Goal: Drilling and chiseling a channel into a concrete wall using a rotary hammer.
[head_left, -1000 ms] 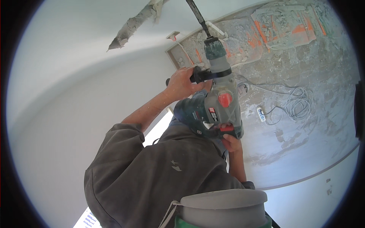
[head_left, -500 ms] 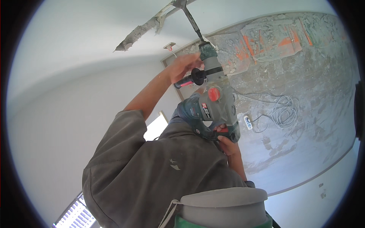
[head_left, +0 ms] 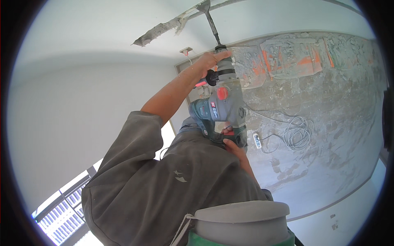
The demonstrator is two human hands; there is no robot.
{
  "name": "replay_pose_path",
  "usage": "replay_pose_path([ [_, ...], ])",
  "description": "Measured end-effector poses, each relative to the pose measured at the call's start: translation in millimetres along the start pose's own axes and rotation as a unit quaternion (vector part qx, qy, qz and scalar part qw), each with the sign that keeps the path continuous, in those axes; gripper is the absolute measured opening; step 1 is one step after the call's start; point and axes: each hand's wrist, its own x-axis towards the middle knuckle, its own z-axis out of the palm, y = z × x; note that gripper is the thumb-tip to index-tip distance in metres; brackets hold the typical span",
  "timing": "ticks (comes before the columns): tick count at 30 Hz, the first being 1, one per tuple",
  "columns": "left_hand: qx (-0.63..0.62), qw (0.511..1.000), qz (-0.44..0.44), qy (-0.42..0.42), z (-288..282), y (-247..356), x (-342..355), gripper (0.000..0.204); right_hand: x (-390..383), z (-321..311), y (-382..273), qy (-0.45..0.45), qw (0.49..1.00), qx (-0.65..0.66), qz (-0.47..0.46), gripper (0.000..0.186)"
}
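A grey-sleeved person's right hand point(head_left: 232, 145) grips the rear handle and left hand point(head_left: 209, 61) the side grip of a raised rotary hammer point(head_left: 223, 108), its chisel point(head_left: 209, 20) in the white ceiling's chipped groove point(head_left: 164, 30), above a bare concrete floor point(head_left: 328, 123) with coiled cable point(head_left: 297, 133).

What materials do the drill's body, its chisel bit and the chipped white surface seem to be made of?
Rotary hammer drill: grey and green moulded plastic by its look, matte, with red knobs.
Chisel bit: dark metal, probably steel; thin, straight, dull.
White surface: smooth painted plaster, it seems; the chipped groove shows rough grey material beneath.
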Motion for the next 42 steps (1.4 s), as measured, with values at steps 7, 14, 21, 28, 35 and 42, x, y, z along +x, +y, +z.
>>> replay_pose_path([
  [7, -0.026, 0.999, -0.008, 0.026, 7.1, -0.4, -13.0, 0.054, 7.7, 2.4, -15.9, -0.007, 0.991, -0.131, 0.007, 0.049],
  [14, 0.064, 0.992, -0.03, 0.102, 6.7, 4.3, 6.6, 0.057, 36.0, -27.9, 5.2, -0.067, 0.995, 0.067, 0.015, 0.052],
  [21, 0.128, 0.977, -0.017, 0.169, 15.3, 4.0, 0.3, 0.063, 34.5, -20.8, 11.5, -0.064, 0.992, 0.108, 0.026, 0.053],
  [28, 0.293, 0.937, -0.037, 0.188, 23.6, 24.5, -20.2, 0.079, 23.6, 0.5, 15.1, -0.055, 0.973, 0.217, 0.055, 0.051],
  [35, 0.284, 0.941, -0.011, 0.182, 19.0, 14.5, -21.9, 0.081, 34.1, -4.3, 16.1, -0.106, 0.973, 0.199, 0.041, 0.052],
  [42, 0.176, 0.981, -0.009, 0.082, -13.3, 16.5, -23.6, 0.073, 35.0, -4.5, 7.8, -0.109, 0.979, 0.173, 0.027, 0.055],
])
